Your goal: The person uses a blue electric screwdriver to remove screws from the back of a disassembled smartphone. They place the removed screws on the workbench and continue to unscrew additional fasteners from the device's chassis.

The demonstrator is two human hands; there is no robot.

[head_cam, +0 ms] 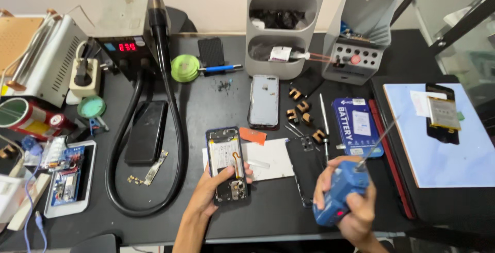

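Note:
My left hand [210, 191] holds an opened phone [227, 162] from below, its back off, showing a white battery and a small circuit board at the bottom end. My right hand [349, 201] grips a blue electric screwdriver [340, 190] with a thin metal bit [377, 142] pointing up and to the right, away from the phone. The phone rests on the black mat [196, 108], partly over a white card [270, 159].
Around the hands lie a silver phone back [264, 101], a black back cover [305, 168], a blue battery box [357, 125], small brown clips [301, 109] and tweezers. A hot-air station [126, 44] with its black hose [116, 170] stands at the left, a grey organiser [284, 23] behind.

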